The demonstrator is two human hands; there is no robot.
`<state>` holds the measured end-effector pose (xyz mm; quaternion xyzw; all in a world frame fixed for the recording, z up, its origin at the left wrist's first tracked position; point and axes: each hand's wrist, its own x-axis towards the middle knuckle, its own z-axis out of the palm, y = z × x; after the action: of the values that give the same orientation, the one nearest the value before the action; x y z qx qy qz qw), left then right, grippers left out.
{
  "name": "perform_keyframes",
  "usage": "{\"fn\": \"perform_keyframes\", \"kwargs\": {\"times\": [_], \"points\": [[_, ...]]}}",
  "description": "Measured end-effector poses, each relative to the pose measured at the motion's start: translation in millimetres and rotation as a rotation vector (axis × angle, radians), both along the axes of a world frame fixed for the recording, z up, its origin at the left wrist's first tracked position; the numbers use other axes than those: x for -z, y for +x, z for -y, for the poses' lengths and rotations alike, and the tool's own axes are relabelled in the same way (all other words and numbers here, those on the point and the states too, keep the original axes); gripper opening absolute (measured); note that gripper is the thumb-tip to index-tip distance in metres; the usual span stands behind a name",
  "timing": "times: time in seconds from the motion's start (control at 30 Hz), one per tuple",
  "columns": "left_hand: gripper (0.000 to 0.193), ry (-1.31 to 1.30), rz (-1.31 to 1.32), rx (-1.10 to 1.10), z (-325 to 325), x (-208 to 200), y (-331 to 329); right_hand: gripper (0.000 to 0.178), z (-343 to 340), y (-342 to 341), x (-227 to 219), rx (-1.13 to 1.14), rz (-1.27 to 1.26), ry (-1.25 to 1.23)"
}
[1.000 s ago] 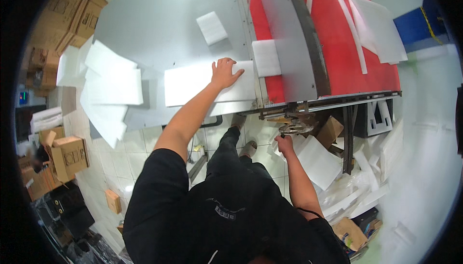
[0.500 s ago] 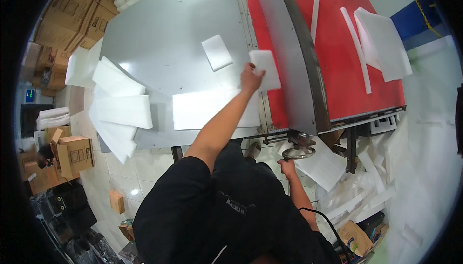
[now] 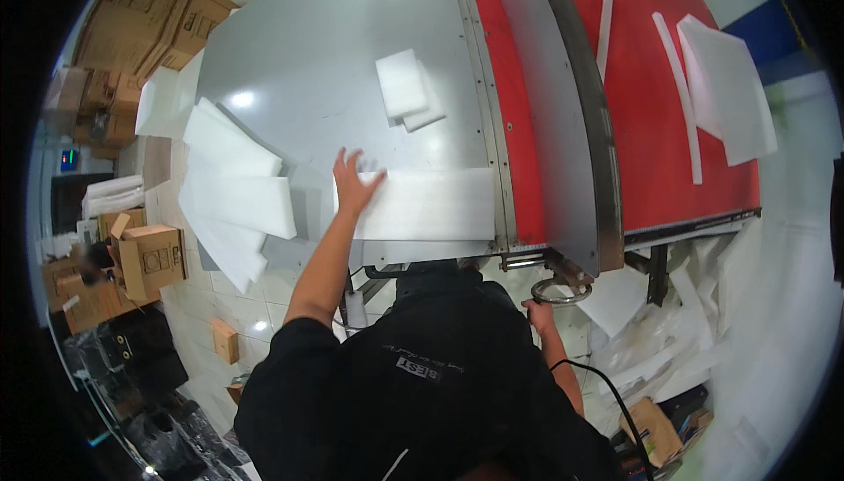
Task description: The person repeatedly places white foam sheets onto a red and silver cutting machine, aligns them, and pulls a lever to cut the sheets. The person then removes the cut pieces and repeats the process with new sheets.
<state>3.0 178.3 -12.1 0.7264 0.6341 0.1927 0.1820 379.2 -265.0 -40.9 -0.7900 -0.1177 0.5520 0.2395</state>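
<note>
The left hand (image 3: pixel 353 185), spread and gripping nothing, is over the nine-o'clock end of a long foam board (image 3: pixel 426 207) on the table (image 3: pixel 308 59). At four o'clock, the right hand (image 3: pixel 539 314) meets a wheel (image 3: pixel 571 297), its grip unclear. Two foam blocks (image 3: pixel 402 85) overlap at twelve o'clock, apparently already cut; the board looks undivided.

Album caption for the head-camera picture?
Spread left hand at a long white foam slab on a grey metal table; right hand by a round metal handwheel.
</note>
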Motion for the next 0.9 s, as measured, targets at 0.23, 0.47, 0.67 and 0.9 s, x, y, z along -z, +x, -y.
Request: {"fn": "perform_keyframes", "kwargs": {"times": [0.23, 0.47, 0.67, 0.9], "points": [[0.095, -0.168, -0.354, 0.685, 111, -32, 52, 0.021, 1, 1, -9, 0.038, -0.089, -0.032], [0.088, -0.023, -0.338, 0.619, 81, -21, 145, 0.026, -13, 0, -21, 0.005, -0.043, -0.007], [0.088, -0.019, -0.358, 0.631, 78, -20, 182, 0.028, -8, 1, -12, -0.002, -0.097, -0.002], [0.086, 0.021, -0.383, 0.666, 77, -17, 183, 0.028, -3, 4, 4, -0.033, -0.098, 0.002]]}}
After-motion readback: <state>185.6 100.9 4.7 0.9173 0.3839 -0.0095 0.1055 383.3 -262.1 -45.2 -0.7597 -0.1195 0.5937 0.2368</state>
